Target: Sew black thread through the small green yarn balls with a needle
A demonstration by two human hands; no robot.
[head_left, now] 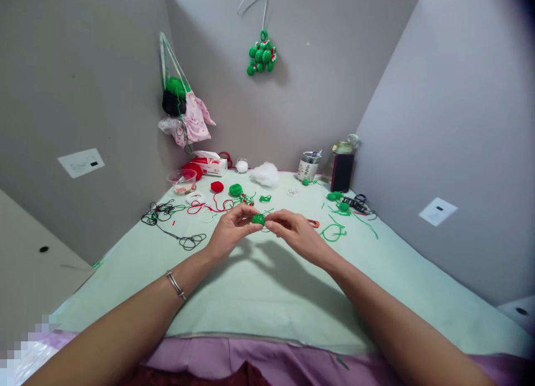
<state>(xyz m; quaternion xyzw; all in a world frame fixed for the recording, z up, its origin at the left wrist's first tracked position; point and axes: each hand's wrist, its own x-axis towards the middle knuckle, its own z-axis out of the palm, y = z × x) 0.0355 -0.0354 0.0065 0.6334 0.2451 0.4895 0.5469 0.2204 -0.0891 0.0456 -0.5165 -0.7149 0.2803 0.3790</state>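
Note:
Above the pale green table (259,285), my left hand (230,230) and my right hand (295,230) meet around a small green crocheted piece (258,219). Both hands pinch it between thumb and fingertips, the left from the left side, the right from the right. A silver bracelet (176,285) sits on my left wrist. Loose green yarn (333,231) lies just right of my right hand. Red yarn (204,206) and a green ball (236,189) lie beyond my left hand.
Black yarn (167,221) tangles at the left. At the back stand a clear bowl (183,181), a red-and-white box (211,164), white stuffing (264,174), a tin can (309,165) and a dark bottle (343,168). Green crocheted balls (262,54) hang on the grey partition walls, as does a bag (184,110).

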